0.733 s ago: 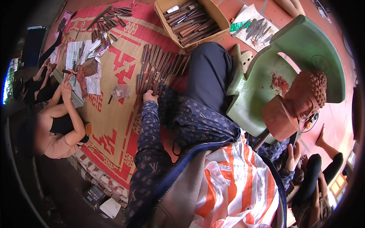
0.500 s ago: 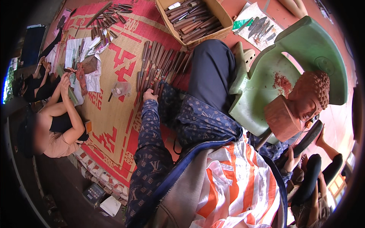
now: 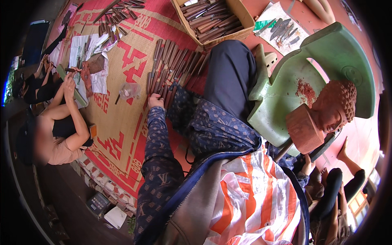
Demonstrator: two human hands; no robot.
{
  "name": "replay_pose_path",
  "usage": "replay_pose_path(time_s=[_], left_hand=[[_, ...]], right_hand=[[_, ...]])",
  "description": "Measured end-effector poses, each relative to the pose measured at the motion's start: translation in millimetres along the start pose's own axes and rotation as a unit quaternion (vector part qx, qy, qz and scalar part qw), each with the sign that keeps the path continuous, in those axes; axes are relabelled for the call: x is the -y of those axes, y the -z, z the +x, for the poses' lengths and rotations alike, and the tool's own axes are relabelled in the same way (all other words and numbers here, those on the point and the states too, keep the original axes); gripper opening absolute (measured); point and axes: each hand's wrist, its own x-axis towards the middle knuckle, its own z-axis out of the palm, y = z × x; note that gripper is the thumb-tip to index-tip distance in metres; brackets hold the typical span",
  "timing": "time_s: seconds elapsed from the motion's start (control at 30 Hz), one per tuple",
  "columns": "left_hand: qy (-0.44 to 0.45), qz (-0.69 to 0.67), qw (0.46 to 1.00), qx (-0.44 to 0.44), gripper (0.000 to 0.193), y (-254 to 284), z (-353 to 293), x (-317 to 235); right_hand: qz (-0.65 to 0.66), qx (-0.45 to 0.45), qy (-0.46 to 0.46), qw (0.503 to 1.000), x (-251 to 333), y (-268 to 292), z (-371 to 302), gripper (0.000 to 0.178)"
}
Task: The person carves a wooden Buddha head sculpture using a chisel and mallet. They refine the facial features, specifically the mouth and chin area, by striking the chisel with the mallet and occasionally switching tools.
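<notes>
My left hand (image 3: 156, 101) is at the near end of the rows of wood-handled carving chisels (image 3: 173, 67) on the mat. Its fingers are curled against the handle ends; what lies within them is hidden. To the right, a reddish wooden carved head (image 3: 332, 106) with curled hair, on a square block base, lies tilted over a green plastic chair (image 3: 271, 118). Below that base, my right hand (image 3: 307, 165) closes around a dark, thick bar (image 3: 324, 149); the block partly covers the bar.
A cardboard box (image 3: 247, 32) full of chisels stands beyond my knee. Dark blades (image 3: 281, 30) lie on a white sheet at its right. Wood chips (image 3: 305, 92) are on the chair. At left, a person (image 3: 67, 122) works over a red-and-tan mat (image 3: 126, 104); another sits lower right.
My left hand has shifted slightly left along the chisel ends. My right hand and the dark bar have moved a little left and up, and more of the bar is behind the block.
</notes>
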Motion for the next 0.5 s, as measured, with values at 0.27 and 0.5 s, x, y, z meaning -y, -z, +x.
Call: replay_pose_path(time_s=[0.27, 0.5], left_hand=[[-0.077, -0.088, 0.993, 0.000, 0.017, -10, 7, 2], [-0.083, -0.144, 0.986, 0.001, 0.017, 10, 24, 38]], right_hand=[[0.007, 0.014, -0.053, 0.998, 15, 9, 12, 0.016], [-0.004, -0.001, -0.062, 0.998, 5, 12, 32, 0.021]])
